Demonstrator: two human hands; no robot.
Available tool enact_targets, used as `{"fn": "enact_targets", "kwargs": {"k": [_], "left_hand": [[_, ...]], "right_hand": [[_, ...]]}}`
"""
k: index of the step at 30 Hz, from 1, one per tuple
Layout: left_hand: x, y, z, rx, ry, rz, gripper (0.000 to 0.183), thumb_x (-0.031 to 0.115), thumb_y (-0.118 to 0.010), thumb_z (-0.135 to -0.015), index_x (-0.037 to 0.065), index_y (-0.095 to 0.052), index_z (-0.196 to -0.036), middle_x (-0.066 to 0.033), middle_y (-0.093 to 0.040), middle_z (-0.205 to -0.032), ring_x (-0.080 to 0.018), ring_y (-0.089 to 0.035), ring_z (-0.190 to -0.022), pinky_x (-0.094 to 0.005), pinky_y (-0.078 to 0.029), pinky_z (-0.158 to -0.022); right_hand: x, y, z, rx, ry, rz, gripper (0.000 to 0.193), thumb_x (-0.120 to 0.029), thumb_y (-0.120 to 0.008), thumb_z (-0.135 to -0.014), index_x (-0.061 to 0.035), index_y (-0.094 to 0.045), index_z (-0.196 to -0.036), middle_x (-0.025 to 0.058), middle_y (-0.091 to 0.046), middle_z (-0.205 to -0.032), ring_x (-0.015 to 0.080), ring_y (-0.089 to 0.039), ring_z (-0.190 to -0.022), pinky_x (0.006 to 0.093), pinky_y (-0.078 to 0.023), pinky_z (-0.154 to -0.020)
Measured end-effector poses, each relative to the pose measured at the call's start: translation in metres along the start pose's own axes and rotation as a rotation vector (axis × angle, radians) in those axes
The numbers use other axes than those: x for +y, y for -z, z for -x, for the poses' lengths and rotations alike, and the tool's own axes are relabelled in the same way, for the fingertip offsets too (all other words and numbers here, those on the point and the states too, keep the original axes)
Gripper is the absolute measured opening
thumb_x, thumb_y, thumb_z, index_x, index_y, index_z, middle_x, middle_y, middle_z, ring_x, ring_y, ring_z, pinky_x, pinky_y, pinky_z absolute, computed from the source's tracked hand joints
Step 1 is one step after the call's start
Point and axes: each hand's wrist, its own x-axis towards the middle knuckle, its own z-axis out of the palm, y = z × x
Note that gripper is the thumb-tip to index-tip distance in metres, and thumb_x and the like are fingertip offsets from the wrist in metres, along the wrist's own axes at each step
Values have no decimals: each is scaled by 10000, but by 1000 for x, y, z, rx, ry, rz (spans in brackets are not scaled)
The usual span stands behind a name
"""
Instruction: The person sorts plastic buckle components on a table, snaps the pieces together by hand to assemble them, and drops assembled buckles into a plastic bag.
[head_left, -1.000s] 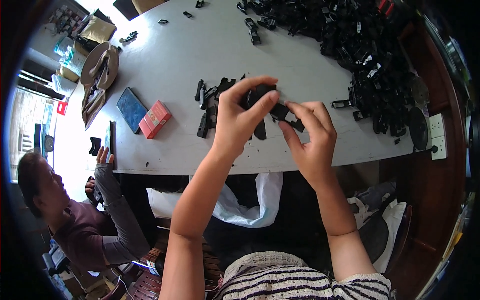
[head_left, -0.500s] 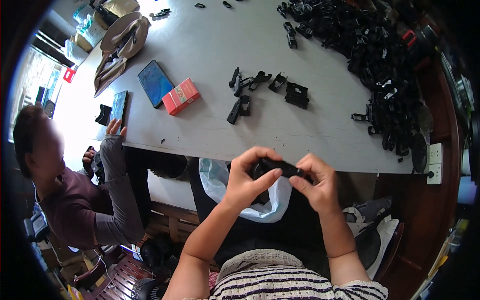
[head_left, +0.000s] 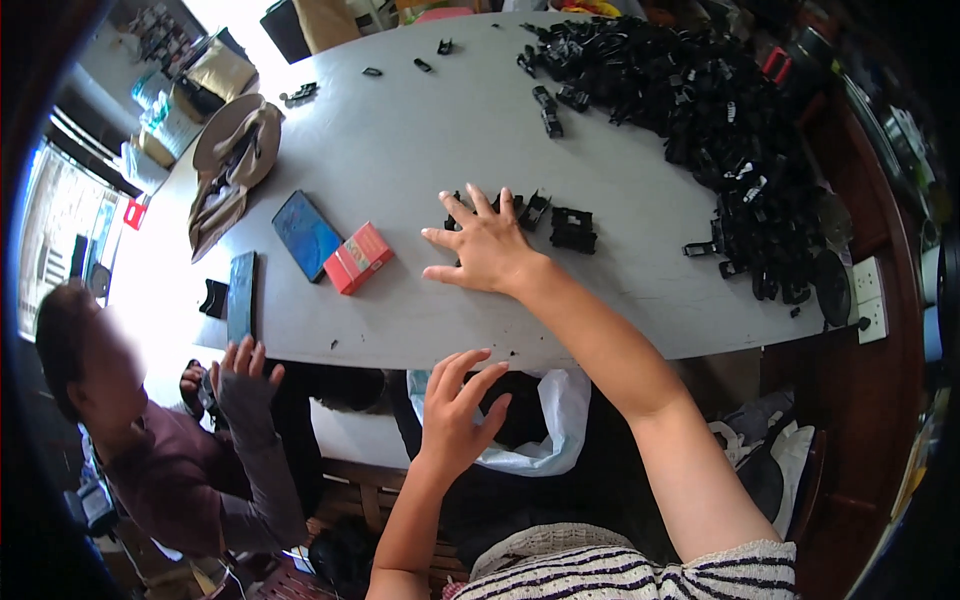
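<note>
My right hand (head_left: 485, 245) is stretched out over the table with its fingers spread. It covers most of a small group of black plastic parts (head_left: 535, 210), so I cannot see whether it touches them. Just right of that group lies a squarish black plastic piece (head_left: 573, 231). My left hand (head_left: 460, 408) hovers at the table's near edge with its fingers apart and curved, holding nothing that I can see. Below and beside it hangs an open pale plastic bag (head_left: 565, 425), dark inside.
A large heap of black plastic parts (head_left: 700, 110) covers the table's right side. To the left lie a red box (head_left: 358, 258), a phone (head_left: 305, 235), another phone (head_left: 241, 298) and a hat (head_left: 235, 150). A co-worker (head_left: 175, 440) sits at the left, one hand near the second phone.
The black piece that both hands held has left them. My right hand has reached forward and left over the parts; my left has lowered and opened. The view has shifted.
</note>
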Motion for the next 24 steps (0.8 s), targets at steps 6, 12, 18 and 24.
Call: {"fn": "enact_targets", "kwargs": {"k": [6,12,18,24], "left_hand": [[-17,-2,-20,-16,-32,-11,352,64,-688,-703,84,-628,-1049,-127,-559,-1137,-348,-523,-1041,-428,-425,-916],[-11,-51,-98,-107,-152,-47,494,186,-678,-752,120,-535,-1220,-169,-429,-1308,-372,-402,-1202,-442,-361,-994],[-12,-106,-174,-140,-309,52,611,246,-683,-752,115,-459,-1305,-195,-358,-1373,-372,-322,-1278,-446,-275,-1067],[-19,-113,-179,-207,-296,80,591,228,-683,-742,116,-472,-1282,-149,-396,-1346,-331,-350,-1265,-427,-303,-1045]], "right_hand": [[68,17,56,64,-59,39,480,-427,-531,-844,-214,-551,-1274,146,-375,-1421,344,-324,-1316,574,-232,-1057],[146,60,58,266,-117,177,426,-359,-531,-889,-147,-554,-1258,156,-442,-1365,358,-382,-1271,482,-303,-1043],[254,108,-27,235,-651,429,315,-310,-462,-930,-98,-611,-1110,115,-542,-1210,297,-485,-1152,476,-364,-982],[282,117,-70,21,-891,369,658,-655,-463,-825,-249,-475,-1342,75,-447,-1376,355,-316,-1301,543,-288,-1042]]}}
